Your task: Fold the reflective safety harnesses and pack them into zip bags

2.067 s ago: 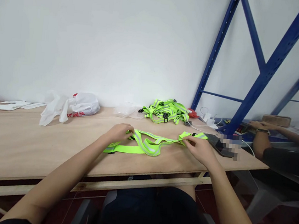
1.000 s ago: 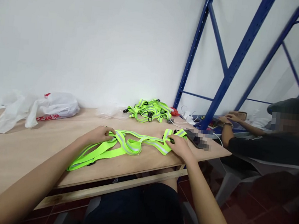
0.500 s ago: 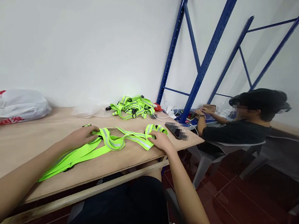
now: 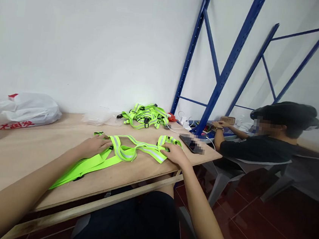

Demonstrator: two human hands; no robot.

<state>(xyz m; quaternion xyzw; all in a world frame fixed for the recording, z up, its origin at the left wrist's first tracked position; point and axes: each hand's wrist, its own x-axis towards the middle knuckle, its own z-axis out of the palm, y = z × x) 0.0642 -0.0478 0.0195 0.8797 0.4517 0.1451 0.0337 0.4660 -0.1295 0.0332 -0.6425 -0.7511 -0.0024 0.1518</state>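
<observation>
A neon-green reflective strap vest (image 4: 127, 153) with silver stripes and black buckles lies partly spread over the wooden table (image 4: 30, 151). My left hand (image 4: 95, 146) rests on its left part, the fingers stretched out over the straps near a black buckle. Further right, my right hand (image 4: 175, 154) has its fingers closed on the end of the vest, where a strap loops round. Wide green bands trail from beneath my left hand toward the near table edge. My left forearm and palm hide part of them.
Behind the vest lies a pile of similar green straps (image 4: 147, 115). Clear plastic (image 4: 101, 118) and a white bag (image 4: 33, 112) are along the wall. A phone (image 4: 191, 143) sits near the right corner, by cables and a blue rack post (image 4: 220, 80). A co-worker (image 4: 262, 145) sits beyond.
The view has shifted slightly, so everything appears a little further right. My left fingers look flatter over the straps. The right hand keeps its place on the vest.
</observation>
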